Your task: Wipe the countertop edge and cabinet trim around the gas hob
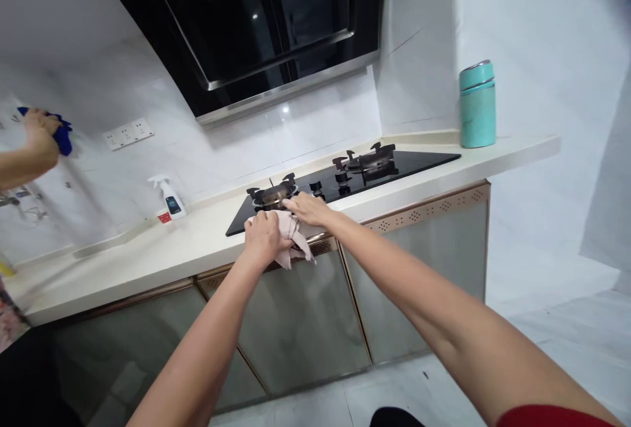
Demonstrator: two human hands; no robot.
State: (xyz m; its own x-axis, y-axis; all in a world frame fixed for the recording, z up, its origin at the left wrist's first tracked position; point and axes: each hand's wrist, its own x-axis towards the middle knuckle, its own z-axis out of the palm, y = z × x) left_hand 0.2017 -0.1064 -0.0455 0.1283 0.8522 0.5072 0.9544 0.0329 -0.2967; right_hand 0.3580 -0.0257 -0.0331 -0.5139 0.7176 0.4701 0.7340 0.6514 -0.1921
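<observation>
My left hand (265, 238) is closed around a pale pink cloth (296, 248) at the front edge of the black glass gas hob (409, 163). The cloth's loose end hangs over the counter edge. Beside it, my right hand (307, 209) has its fingers bent down at the cloth's upper part, close to the left burner (274, 194). The fingertips of that hand are partly hidden. Two black control knobs (342, 179) stand between the left burner and the right burner (367, 160).
A white spray bottle (172, 198) stands on the pale counter (133, 249) near the wall. At the right end is a turquoise flask (478, 108). A black range hood (276, 26) slants overhead. On the left, another person's hand (42, 138) holds a blue cloth (63, 136) against the wall.
</observation>
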